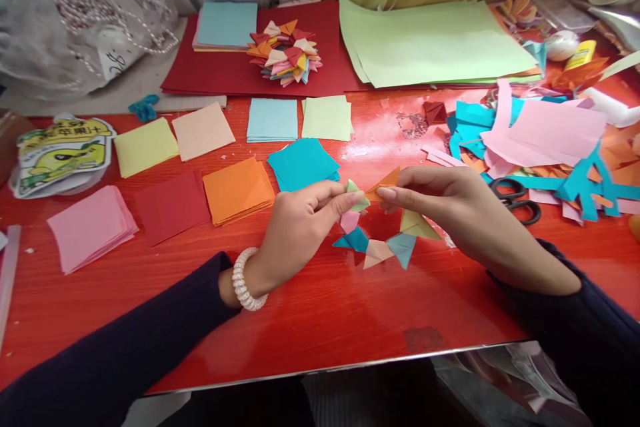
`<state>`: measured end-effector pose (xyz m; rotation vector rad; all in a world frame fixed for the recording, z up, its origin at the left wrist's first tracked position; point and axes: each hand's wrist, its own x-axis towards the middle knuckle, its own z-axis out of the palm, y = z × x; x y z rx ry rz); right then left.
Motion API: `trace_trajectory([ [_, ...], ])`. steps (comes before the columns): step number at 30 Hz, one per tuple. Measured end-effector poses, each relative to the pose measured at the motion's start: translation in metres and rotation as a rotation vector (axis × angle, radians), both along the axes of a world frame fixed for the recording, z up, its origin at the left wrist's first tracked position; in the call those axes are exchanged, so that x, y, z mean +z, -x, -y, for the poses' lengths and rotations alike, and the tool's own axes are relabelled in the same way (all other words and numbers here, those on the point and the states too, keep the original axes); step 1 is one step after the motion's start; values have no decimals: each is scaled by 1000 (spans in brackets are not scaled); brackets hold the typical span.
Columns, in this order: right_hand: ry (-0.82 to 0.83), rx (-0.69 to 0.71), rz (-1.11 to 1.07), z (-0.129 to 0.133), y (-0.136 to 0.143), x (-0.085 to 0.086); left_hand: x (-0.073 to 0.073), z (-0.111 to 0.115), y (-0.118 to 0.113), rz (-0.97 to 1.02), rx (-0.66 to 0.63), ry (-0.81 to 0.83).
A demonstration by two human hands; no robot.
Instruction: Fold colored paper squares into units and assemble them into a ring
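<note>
Above the red table, a ring of folded paper pieces hangs between my two hands. My left hand (297, 230) is closed in a pinch on the light green folded paper piece (356, 195) at one end. My right hand (453, 217) pinches the orange folded paper piece (385, 183) at the other end, close beside the green one. Whether these two touch is hard to tell. Between them run a pink piece (349, 221), a teal piece (355, 239), a peach piece (379, 253), a light blue piece (402, 248) and a yellow piece (419, 225).
Stacks of coloured paper squares, including an orange stack (239, 192) and a teal stack (304, 165), lie left and ahead. A multicoloured paper ring (287, 53) rests on a red sheet (220, 73). Scissors (515, 200) and paper scraps (545, 133) crowd the right.
</note>
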<state>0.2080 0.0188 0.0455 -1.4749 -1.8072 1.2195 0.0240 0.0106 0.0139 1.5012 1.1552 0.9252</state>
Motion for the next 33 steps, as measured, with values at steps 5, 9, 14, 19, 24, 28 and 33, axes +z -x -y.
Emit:
trace_trajectory([
  [5, 34, -51, -74, 2, 4, -13, -3, -2, -1, 17, -4, 44],
  [9, 66, -62, -117, 3, 5, -19, -5, -2, 0, -10, -11, 48],
  [14, 75, -68, -126, 3, 5, -16, -4, -2, 0, 18, -44, 74],
  [19, 64, -71, -128, 2, 6, -16, -5, -3, 0, 56, -31, 132],
  [24, 102, -52, -112, 1, 6, -17, -7, -3, -1, 77, -43, 142],
  [28, 99, -30, -96, 1, 7, -17, -8, -3, -1, 89, -73, 160],
  [33, 82, 58, -76, 2, 8, -19, -10, -5, 0, 92, -106, 147],
])
